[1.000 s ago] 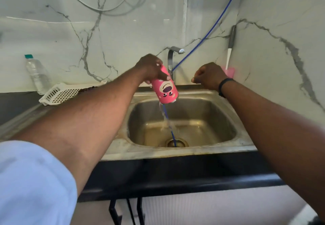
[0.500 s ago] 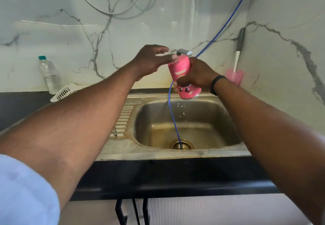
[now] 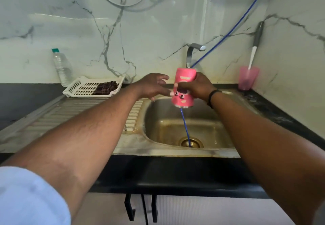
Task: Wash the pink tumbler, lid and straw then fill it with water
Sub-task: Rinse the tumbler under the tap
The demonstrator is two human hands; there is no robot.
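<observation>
A steel sink (image 3: 207, 151) is filling the centre and lower right of the frame, its ribbed drainboard running off to the left, and a blue tube (image 3: 184, 125) is dropping into its drain. Just above the basin, right of centre, the pink tumbler (image 3: 183, 87) is being held upside down: its printed cartoon face is reading inverted, its closed base is pointing up under the tap (image 3: 192, 52), and its open mouth is facing down over the bowl. The right hand (image 3: 197, 87) is wrapping round the tumbler from the right, fingers curling across the front of the body in a firm grasp. The left hand (image 3: 153, 85) is hanging just beside the tumbler on its left, fingers spread and relaxed, gripping nothing; whether a fingertip is grazing the pink wall cannot be told. At centre left a white basket (image 3: 82, 88) is sitting on the counter with a clear bottle (image 3: 61, 68) behind it.
</observation>
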